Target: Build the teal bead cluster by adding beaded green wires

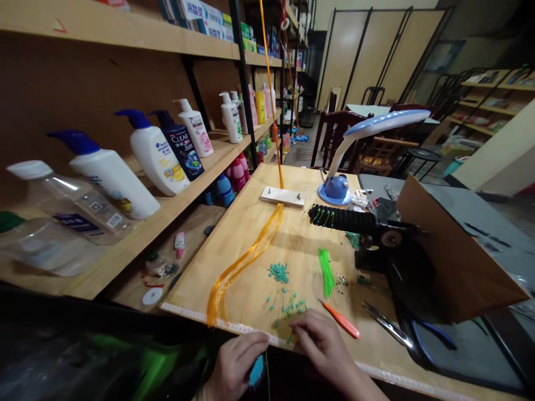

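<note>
My left hand [237,365] is closed in a pinch just below the table's front edge. A thin green thread [268,370] hangs down at its fingertips. Behind the fingers shows a bright blue patch [256,370] whose kind I cannot make out. My right hand [320,340] rests at the table edge, fingers curled together beside several turquoise beads on short green threads [292,305]; what is between its fingertips is hidden. Farther up lies a pile of loose turquoise beads [278,272]. To its right is a bundle of bright green threads [326,273].
An orange-handled tool [340,319] lies right of my right hand, near metal scissors [388,324]. Orange strands [246,259] run from a white clamp plate [283,196]. A black foam-wrapped roller [343,217], a blue lamp [335,189] and a cardboard sheet [455,262] stand right; bottle shelves [217,161] left.
</note>
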`<state>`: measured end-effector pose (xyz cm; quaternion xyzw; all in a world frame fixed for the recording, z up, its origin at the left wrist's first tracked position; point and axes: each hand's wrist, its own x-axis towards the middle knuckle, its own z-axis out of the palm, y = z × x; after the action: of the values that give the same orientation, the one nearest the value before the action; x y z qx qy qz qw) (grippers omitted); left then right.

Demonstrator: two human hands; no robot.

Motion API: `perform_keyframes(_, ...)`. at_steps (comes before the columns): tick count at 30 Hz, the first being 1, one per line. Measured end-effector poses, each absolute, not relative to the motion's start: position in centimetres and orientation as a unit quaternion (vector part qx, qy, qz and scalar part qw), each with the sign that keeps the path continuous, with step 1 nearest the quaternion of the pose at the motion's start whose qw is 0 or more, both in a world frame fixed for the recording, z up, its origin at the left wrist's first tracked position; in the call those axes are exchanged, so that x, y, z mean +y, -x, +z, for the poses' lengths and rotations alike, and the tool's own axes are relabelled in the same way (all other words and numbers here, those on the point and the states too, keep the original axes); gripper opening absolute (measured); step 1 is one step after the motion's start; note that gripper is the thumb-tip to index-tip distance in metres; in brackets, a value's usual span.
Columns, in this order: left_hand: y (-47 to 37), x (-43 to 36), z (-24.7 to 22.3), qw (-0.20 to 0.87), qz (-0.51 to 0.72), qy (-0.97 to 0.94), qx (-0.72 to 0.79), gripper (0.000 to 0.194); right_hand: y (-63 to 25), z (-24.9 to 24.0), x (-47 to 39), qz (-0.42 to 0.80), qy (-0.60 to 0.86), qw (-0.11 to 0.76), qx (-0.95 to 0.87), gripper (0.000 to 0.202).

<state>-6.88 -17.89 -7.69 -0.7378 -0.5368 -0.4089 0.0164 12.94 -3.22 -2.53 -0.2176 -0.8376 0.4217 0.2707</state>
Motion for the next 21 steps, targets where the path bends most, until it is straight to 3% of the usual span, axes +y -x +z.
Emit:
perform_keyframes(7,6.2,-17.9,-8.3,-0.052,-0.462,0.673,-0.575,0.036,-12.4,-2.5,-3.5,0.434,0.226,0.260,-0.832,0.019)
perform_keyframes(17,6.2,-18.3,-9.2,-0.039,-0.480,0.665,-0.570,0.036,-11.8,-3.1,-4.0,0.353,0.153,0.288,-0.877,0.022)
perform_keyframes(21,5.3,-18.0,-8.4,-0.102,-0.552,0.575,-0.595,0.023,-12.0,-3.2,-4.1,0.388,0.184,0.285,-0.857,0.021)
